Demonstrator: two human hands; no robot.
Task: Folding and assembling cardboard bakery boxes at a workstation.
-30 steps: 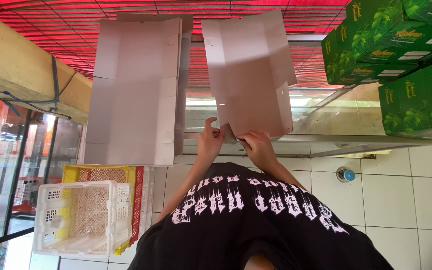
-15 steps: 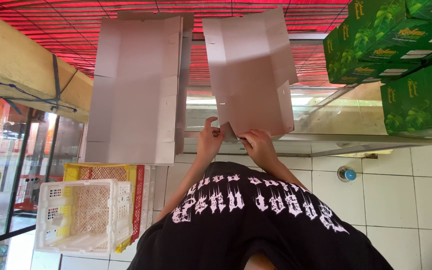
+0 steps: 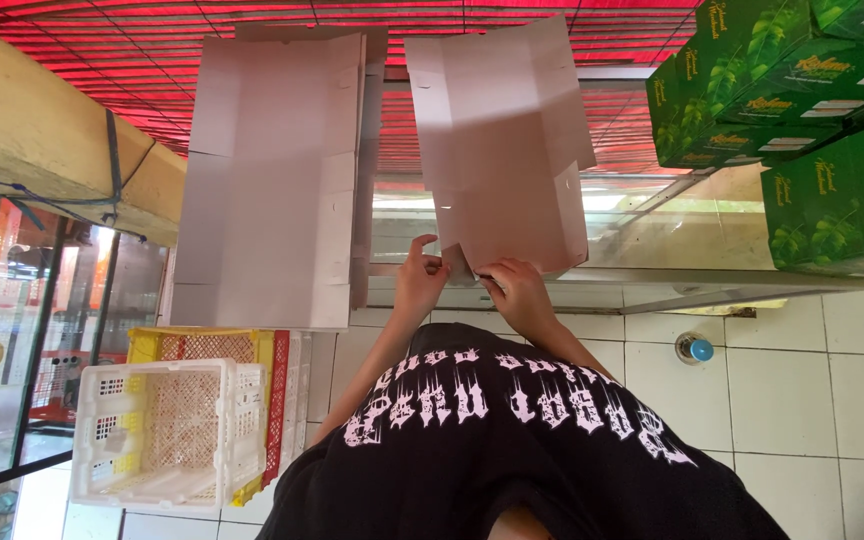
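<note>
Both hands on the near edge of a flat pale-brown cardboard box blank [image 3: 502, 150], held up ahead of the chest. Left hand [image 3: 420, 283] and right hand [image 3: 517, 290] have fingers curled, pinching a small flap. Stack of flat pale cardboard sheets [image 3: 272, 180] just left. White plastic lattice crate [image 3: 167, 430]: contents can't tell; yellow crate [image 3: 202, 345] and red crate [image 3: 278, 400] behind. Green printed cartons [image 3: 802, 100] stacked at right.

I see matt, pale cardboard in the flat sheet [image 3: 502, 150] that my hands pinch at its edge; a second sheet [image 3: 272, 180] just left of it has the same dull, smooth paper face. Right of that sheet, the green boxes [image 3: 802, 120] look like glossy printed card. Below the second sheet, the white crate [image 3: 167, 435] is perforated plastic. The floor tiles [image 3: 812, 380] look glazed and smooth.
</note>
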